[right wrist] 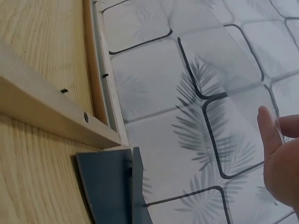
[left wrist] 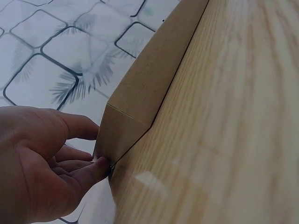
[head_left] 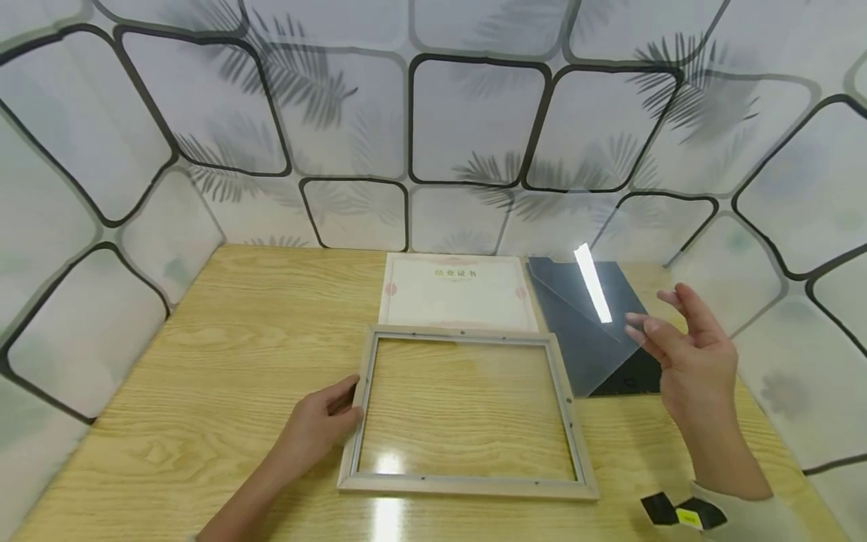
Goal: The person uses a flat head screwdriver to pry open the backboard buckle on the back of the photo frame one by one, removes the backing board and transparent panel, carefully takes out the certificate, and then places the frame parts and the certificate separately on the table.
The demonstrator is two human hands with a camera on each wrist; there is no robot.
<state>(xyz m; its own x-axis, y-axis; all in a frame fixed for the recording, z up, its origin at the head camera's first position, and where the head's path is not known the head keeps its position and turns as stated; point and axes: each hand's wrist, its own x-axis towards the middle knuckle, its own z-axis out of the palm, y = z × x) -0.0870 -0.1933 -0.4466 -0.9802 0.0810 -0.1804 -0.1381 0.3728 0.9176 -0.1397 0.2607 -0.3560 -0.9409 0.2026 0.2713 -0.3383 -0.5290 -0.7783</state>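
A pale wooden picture frame [head_left: 467,487] lies on the table with small dark points along its inner edge. My left hand [head_left: 318,425] grips its left side, fingers at the outer edge; the left wrist view shows this hand [left wrist: 56,163] at a frame corner [left wrist: 124,128]. Raised to the right, my right hand [head_left: 701,369] pinches the edge of a clear sheet [head_left: 592,286], which shows mainly by a bright strip of reflected light. Most of the sheet's outline is hard to make out. In the right wrist view only part of the hand [right wrist: 282,172] appears.
Behind the frame lies a white certificate [head_left: 460,301] with gold lettering. To its right is a dark grey backing board [head_left: 576,346] with a folding stand. Patterned walls [head_left: 474,120] close in the wooden table [head_left: 223,361] at the back and sides.
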